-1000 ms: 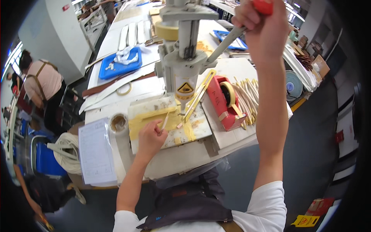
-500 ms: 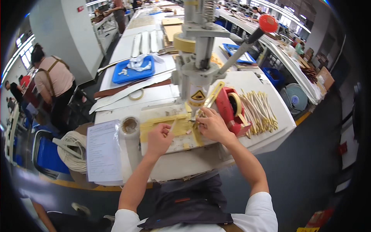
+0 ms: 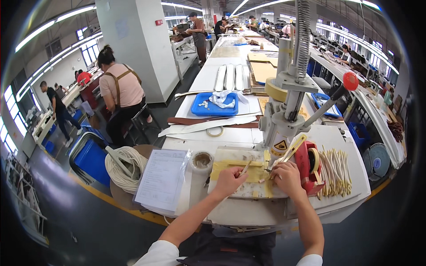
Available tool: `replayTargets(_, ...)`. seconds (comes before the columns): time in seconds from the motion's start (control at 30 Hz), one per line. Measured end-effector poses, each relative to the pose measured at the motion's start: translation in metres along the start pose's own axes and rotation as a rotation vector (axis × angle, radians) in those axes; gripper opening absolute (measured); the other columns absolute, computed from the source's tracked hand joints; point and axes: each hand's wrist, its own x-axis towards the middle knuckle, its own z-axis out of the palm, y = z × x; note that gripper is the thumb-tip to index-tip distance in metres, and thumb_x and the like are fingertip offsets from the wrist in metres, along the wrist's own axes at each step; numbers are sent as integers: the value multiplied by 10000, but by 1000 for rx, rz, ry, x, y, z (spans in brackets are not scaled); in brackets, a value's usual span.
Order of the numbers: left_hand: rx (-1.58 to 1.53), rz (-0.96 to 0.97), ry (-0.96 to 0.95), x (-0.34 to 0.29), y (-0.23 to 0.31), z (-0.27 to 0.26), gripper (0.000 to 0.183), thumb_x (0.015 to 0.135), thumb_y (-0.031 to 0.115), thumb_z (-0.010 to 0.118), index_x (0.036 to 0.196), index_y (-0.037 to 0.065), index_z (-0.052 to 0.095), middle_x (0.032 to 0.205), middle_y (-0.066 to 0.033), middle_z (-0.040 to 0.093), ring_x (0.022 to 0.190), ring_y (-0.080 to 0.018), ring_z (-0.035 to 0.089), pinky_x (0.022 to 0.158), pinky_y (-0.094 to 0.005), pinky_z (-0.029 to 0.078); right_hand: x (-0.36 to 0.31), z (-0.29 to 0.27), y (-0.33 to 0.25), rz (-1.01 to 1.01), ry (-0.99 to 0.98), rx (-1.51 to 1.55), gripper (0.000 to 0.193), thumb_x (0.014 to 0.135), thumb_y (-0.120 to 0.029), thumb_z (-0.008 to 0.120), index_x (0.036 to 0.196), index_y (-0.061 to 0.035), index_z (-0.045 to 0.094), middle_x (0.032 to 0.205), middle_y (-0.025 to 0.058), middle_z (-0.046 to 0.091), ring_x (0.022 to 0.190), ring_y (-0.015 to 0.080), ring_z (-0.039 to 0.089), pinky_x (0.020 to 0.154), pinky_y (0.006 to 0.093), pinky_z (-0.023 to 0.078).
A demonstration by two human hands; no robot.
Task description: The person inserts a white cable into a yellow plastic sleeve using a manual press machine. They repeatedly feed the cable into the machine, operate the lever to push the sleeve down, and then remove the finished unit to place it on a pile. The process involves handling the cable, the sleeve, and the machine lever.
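Observation:
My left hand is closed in a pinch on a thin pale cord piece, its tip pointing up over the yellow-taped base board. Beside the foot of a grey hand press, my right hand is closed, fingertips together under the press head. What those fingers hold is hidden. A small pinkish bit lies on the board between my hands. Right of my right hand stands a red tape dispenser, and past it lie several pale cords with yellow ends.
The press lever with its red knob juts out to the right. A clear tape roll and a printed sheet lie to the left. Farther back are a blue tray and leather strips. A person sits at left.
The view has swung up and to the left, so more of the room shows. My hands stay by the press, the left still on the cord piece.

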Motion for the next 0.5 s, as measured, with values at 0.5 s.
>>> replayTargets(0.5,-598,-407,-403,-123,72,-10,243,994,187,628,1137,2,692,941,-79,735,486,-7,438,438,-185,342,-20,-82,-133,659,-11,1460,206,854,3,767,1025,59,667,923,88,716,802,128,683,710,262,560)
